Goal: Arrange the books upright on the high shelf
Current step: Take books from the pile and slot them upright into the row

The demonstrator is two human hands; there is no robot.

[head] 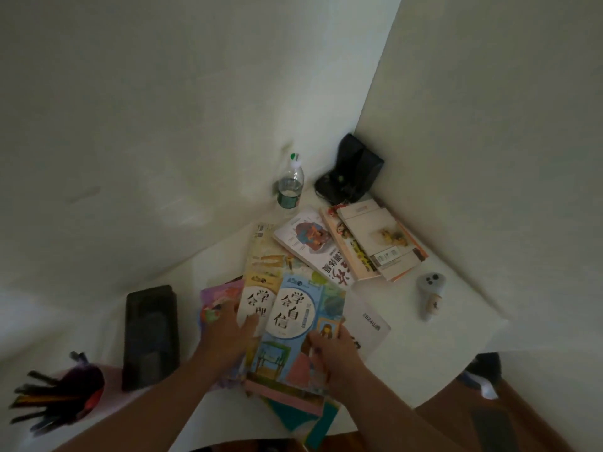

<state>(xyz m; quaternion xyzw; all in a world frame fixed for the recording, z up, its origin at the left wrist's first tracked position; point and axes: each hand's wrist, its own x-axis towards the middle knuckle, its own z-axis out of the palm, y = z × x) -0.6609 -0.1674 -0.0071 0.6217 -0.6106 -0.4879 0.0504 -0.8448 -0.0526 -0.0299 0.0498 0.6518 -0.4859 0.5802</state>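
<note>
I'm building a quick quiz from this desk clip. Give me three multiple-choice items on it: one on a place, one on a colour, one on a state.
1. Where does the water bottle stand?
A. Far side of the desk, by the wall
B. Next to the pen holder
C. On the book pile

2. What colour is the cover of the top book?
A. Red
B. Mainly blue
C. Black

3. What is the right hand doing?
A. Hanging idle
B. Holding the bottle
C. Gripping the top book's edge

Answers: 1 A, it stands beyond the books near the wall. 2 B, the cover is light blue. 3 C, the fingers curl over its right edge.
</note>
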